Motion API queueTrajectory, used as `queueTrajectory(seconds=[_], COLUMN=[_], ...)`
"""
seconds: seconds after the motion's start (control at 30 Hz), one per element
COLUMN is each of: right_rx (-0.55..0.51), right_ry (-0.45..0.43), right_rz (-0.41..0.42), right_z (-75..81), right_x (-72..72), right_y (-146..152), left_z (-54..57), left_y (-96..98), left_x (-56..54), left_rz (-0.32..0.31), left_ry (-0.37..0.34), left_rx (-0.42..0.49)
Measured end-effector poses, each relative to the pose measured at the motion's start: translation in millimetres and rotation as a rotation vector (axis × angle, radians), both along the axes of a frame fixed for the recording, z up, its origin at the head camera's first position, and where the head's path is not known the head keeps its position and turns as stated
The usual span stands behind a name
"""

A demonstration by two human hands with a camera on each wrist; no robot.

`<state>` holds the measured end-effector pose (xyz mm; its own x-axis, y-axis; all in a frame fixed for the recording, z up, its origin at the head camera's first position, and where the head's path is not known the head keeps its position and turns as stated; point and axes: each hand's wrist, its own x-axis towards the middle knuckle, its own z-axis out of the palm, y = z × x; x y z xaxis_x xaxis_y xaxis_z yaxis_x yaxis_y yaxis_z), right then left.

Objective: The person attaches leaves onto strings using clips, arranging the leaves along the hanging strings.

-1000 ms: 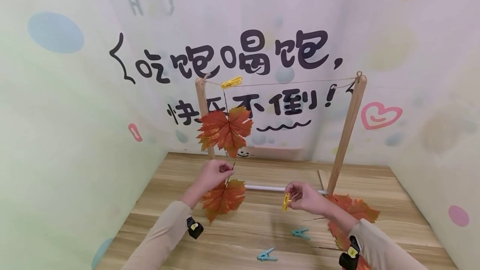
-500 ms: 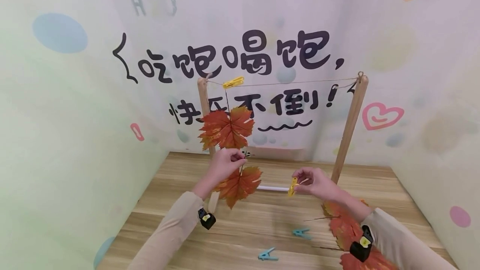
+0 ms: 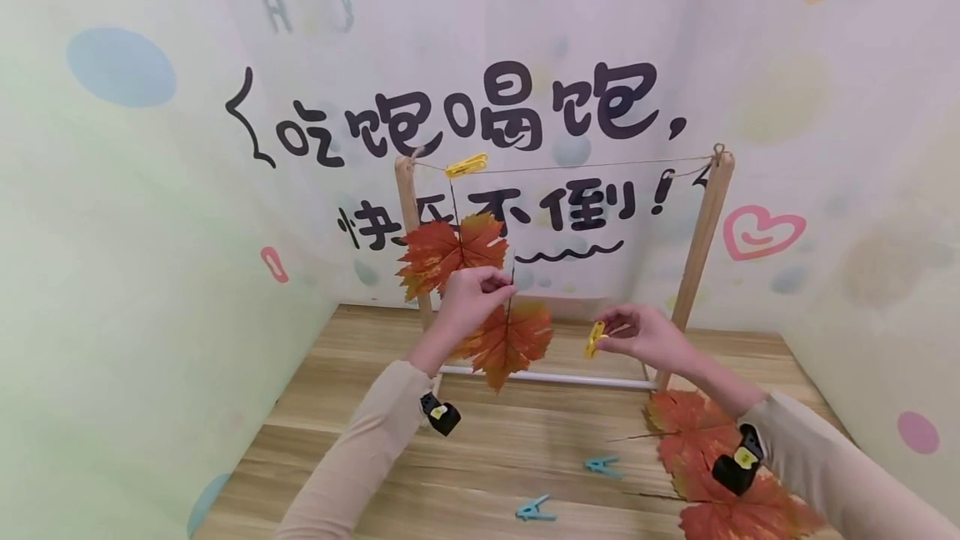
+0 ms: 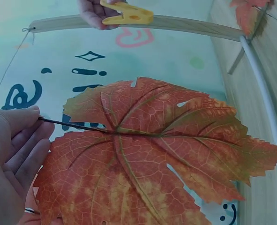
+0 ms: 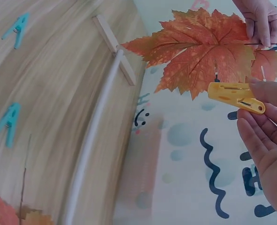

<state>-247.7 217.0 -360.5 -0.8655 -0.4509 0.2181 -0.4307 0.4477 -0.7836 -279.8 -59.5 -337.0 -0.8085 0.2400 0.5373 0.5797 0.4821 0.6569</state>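
Note:
My left hand (image 3: 477, 298) pinches the thin dark stem of an orange-red artificial maple leaf (image 3: 510, 344), which hangs below the fingers. In the left wrist view that leaf (image 4: 143, 140) fills the middle, its stem between thumb and forefinger. To the right, my right hand (image 3: 648, 338) holds a yellow clothespin (image 3: 595, 340) between thumb and fingers. The right wrist view shows this clothespin (image 5: 237, 96) from the side, apart from the leaf. Another leaf (image 3: 453, 248) hangs from the string (image 3: 585, 166) by a second yellow clothespin (image 3: 467, 165), partly behind my left hand.
Two wooden posts (image 3: 701, 273) carry the string, and a white rod (image 3: 585, 379) joins them low down. On the wooden table (image 3: 480, 473) lie two teal clothespins (image 3: 602, 465) and, at the right, more leaves (image 3: 697, 432). A printed wall stands behind.
My left hand has risen and moved right with its leaf, from low by the left post. My right hand has lifted the yellow clothespin higher and slightly right.

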Motion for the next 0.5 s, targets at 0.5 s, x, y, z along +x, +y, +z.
queueTrajectory(seconds=[0.5], right_rx=[-0.07], right_ry=[0.123], right_rz=[-0.098], right_z=[60.3], right_x=[-15.9], right_y=[-11], left_z=[25.3], left_y=[17.0], left_x=[-4.4], left_rz=[0.008], left_ry=[-0.007], left_rx=[0.1])
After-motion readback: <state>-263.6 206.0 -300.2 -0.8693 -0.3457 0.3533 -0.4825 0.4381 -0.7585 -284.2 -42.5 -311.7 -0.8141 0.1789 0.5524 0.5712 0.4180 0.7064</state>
